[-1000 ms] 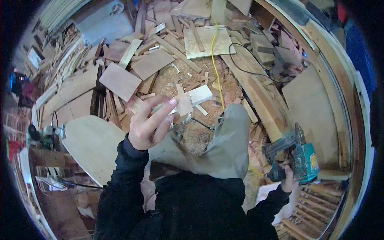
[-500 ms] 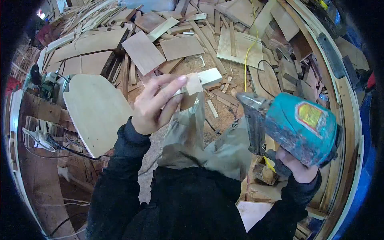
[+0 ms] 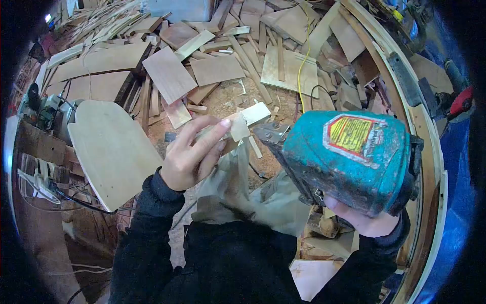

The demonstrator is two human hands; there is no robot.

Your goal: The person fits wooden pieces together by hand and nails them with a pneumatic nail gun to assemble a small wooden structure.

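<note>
My left hand [image 3: 188, 156] is closed around a pale wood strip [image 3: 257, 113] with a small flat wood piece [image 3: 240, 128] lying across it. The fingers press on the flat piece, and the strip's far end sticks out to the right. My right hand [image 3: 362, 218] grips a scuffed teal nail gun [image 3: 344, 157] by its handle; most of those fingers are hidden behind the tool body. The gun's metal nose [image 3: 271, 133] points left and sits close to the wood pieces. Whether it touches them I cannot tell.
A large rounded wood panel [image 3: 114, 147] leans at the left near cables. Offcuts and boards [image 3: 217, 70] lie heaped over the sawdust-covered floor ahead. A yellow cord [image 3: 304, 68] runs down among them. A long wooden edge [image 3: 431, 167] borders the right side, with blue sheeting beyond.
The nail gun has come left and closer to the wood pieces, and its body now looks larger. My left hand still holds the wood pieces, slightly lower in view.
</note>
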